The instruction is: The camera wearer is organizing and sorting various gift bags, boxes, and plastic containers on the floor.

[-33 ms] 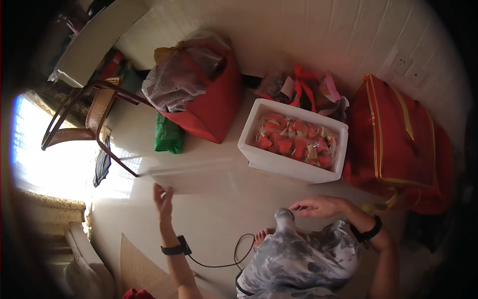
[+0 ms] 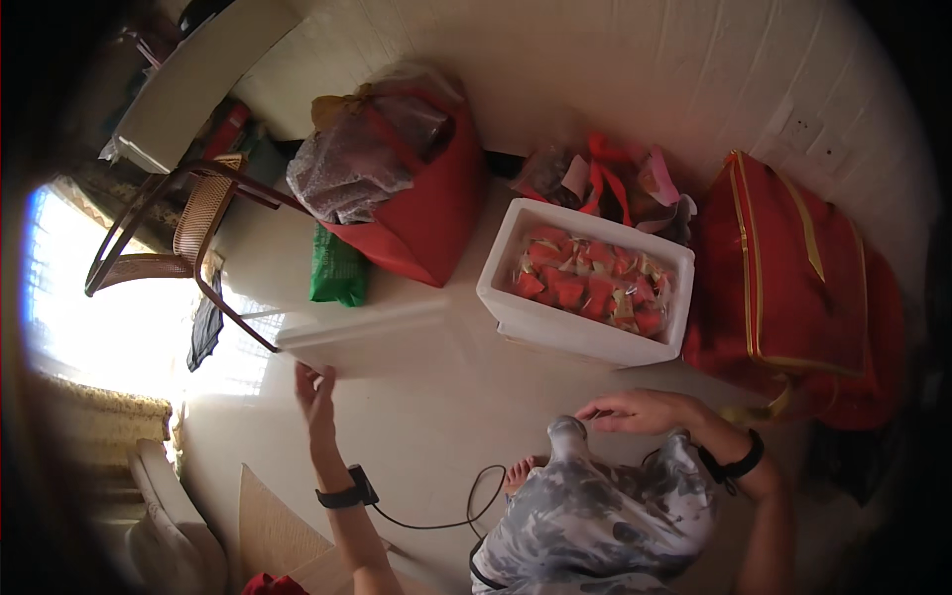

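My left hand (image 2: 316, 389) is at left centre, its fingers curled but apart, with nothing visible between them. Just beyond its fingertips is a pale, flat panel (image 2: 382, 329), smeared by motion and looking like a foam lid; whether the fingertips touch it is unclear. My right hand (image 2: 627, 410) hovers by or rests at my knee, fingers stretched out and holding nothing. In front of it stands a white foam box (image 2: 565, 335) without a cover. Inside lie several red pieces in clear wrapping (image 2: 569, 290).
A red bag (image 2: 426, 223) stuffed with bubble wrap and a green packet (image 2: 337, 270) stand at the back. Red gold-trimmed bag (image 2: 803, 268) stands at right. A wicker chair (image 2: 193, 233) is at left. A black cable (image 2: 436, 529) runs from my left wrist.
The pale panel has shifted, and its far edge shows higher and more clearly. My left hand has moved slightly left. My right hand has stayed put.
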Demonstrator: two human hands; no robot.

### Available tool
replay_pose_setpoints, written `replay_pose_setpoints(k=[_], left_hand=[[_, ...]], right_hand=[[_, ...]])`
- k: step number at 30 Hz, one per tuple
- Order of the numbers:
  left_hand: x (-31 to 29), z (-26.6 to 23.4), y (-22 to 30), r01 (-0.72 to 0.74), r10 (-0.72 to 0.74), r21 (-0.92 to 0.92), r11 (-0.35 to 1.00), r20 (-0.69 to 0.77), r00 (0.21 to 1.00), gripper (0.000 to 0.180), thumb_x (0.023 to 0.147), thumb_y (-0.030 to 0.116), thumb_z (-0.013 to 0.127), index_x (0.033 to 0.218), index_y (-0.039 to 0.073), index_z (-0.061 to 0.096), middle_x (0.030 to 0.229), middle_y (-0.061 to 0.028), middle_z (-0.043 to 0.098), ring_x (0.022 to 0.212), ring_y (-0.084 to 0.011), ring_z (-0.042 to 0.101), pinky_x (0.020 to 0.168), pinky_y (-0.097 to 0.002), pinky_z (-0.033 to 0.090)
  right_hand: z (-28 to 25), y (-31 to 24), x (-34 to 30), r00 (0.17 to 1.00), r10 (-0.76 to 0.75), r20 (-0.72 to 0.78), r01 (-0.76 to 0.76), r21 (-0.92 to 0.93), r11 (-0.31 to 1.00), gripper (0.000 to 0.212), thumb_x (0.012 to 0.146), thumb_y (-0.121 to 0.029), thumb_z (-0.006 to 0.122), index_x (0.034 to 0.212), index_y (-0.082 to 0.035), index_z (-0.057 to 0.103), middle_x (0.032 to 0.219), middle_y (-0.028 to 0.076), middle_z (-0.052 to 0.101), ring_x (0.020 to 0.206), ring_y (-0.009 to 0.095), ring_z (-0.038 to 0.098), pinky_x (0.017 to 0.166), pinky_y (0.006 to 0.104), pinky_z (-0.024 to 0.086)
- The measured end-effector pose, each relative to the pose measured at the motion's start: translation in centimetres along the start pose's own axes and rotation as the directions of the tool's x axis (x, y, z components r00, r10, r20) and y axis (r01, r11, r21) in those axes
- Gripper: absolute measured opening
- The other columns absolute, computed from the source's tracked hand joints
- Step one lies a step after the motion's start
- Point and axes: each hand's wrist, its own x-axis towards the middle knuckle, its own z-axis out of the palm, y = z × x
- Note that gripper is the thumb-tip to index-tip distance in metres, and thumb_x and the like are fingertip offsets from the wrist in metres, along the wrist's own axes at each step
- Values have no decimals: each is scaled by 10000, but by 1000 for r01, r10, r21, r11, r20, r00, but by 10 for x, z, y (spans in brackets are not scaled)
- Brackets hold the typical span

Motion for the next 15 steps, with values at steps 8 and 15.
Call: replay_pose_setpoints(k=[8, 15], left_hand=[[15, 102, 115, -536, 535, 42, 843, 46, 844, 324, 758, 110, 638, 1045, 16, 519, 1058, -74, 507, 973, -186, 498, 844, -314, 412], [32, 209, 141, -802, 790, -56, 595, 225, 571, 477, 651, 93, 705, 1085, 6, 525, 1129, -142, 502, 1071, -315, 473, 916, -385, 409]], right_hand=[[-30, -99, -6, 820, -177, -545, 491, 510, 706, 517, 965, -428, 361, 1329, -62, 385, 1267, 80, 478, 1164, 199, 472, 982, 338, 370], [-61, -102, -38, 469, 161, -869, 583, 441, 682, 394, 891, -169, 498, 1247, -16, 429, 1163, 104, 496, 1049, 153, 496, 918, 283, 394]])
